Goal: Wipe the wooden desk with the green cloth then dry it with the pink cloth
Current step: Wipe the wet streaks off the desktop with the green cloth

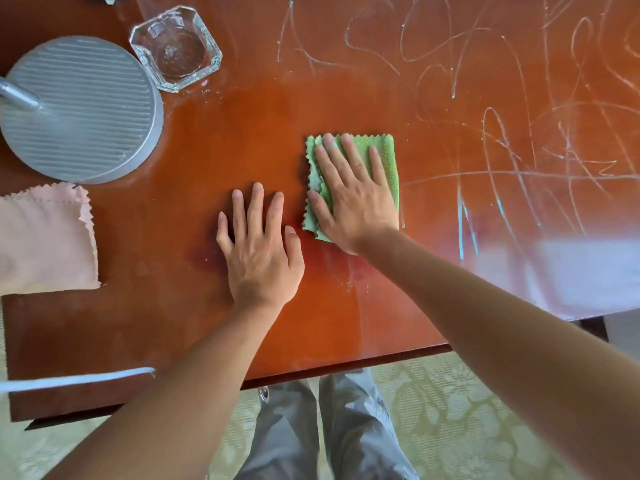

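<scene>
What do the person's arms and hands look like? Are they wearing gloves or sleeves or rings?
No gloves and no sleeves in view: both forearms are bare right up to the picture's edge. The left hand and the right hand are bare too, with short, plain nails. No rings, watch or bracelets show on either one. Below the arms, the person wears grey trousers.

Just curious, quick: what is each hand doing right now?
Left hand: open, flat on the wooden desk.
Right hand: open, pressing the green cloth.
</scene>
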A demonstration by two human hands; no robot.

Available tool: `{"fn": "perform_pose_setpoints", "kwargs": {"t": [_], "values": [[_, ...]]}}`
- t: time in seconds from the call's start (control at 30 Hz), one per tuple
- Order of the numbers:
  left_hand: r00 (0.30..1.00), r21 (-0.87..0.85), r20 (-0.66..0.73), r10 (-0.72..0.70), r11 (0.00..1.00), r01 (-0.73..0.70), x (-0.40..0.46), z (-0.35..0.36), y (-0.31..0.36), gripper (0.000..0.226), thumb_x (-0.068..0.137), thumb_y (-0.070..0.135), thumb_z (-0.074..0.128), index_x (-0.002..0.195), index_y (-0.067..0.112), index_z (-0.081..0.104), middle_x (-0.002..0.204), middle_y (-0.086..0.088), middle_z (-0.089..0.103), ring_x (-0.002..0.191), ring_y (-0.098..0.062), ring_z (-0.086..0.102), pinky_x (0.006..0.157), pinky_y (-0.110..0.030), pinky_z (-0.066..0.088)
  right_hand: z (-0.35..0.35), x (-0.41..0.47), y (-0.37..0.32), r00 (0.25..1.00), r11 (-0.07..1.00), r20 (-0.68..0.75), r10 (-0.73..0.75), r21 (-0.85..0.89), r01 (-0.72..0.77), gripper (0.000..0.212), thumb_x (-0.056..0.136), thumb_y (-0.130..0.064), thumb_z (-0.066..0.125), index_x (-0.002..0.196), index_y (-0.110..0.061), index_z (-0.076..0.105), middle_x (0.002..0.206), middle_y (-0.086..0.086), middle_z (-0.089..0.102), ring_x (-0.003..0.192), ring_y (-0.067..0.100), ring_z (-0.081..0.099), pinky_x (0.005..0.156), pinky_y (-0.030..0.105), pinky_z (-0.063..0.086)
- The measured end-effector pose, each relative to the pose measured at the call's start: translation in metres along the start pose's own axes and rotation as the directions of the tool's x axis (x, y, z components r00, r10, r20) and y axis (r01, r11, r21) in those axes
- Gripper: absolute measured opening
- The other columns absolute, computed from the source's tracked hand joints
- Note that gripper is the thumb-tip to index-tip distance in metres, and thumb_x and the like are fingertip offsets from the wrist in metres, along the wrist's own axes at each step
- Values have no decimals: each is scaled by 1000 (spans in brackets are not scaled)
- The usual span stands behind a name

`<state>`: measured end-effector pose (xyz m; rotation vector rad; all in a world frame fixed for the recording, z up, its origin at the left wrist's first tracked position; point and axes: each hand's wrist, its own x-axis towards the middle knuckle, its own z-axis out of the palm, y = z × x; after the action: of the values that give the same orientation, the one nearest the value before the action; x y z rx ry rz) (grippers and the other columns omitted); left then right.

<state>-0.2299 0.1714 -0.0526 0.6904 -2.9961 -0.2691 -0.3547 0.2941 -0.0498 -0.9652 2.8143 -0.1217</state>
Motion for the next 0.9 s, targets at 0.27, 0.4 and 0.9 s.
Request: {"fn": "perform_pose_setpoints", "kwargs": {"t": [0.27,0.4,0.9], "values": [[1000,-32,-20,7,999,-8,-2,2,-2,53,98,38,34,148,23,38,161,-7,27,150,-29,17,119,-53,14,20,-99,-38,1000,999,0,18,29,-18,67,105,-51,23,162,-15,15,169,3,12,157,24,0,126,52,4],[1000,-40,-19,6,999,-7,-2,3,-3,53,98,40,33,148,22,39,160,-7,27,150,-29,17,119,-53,14,25,-126,-45,1000,1000,13,-8,26,7,68,104,-50,26,161,-15,18,169,4,13,157,23,0,126,53,5],[1000,-14,-15,5,1000,-6,-1,2,-2,54,98,41,36,148,21,40,160,-8,29,150,-30,18,119,-54,16,6,-46,29,991,992,-37,127,23,-126,71,102,-57,24,162,-22,13,170,-2,9,157,19,1,126,51,3]]}}
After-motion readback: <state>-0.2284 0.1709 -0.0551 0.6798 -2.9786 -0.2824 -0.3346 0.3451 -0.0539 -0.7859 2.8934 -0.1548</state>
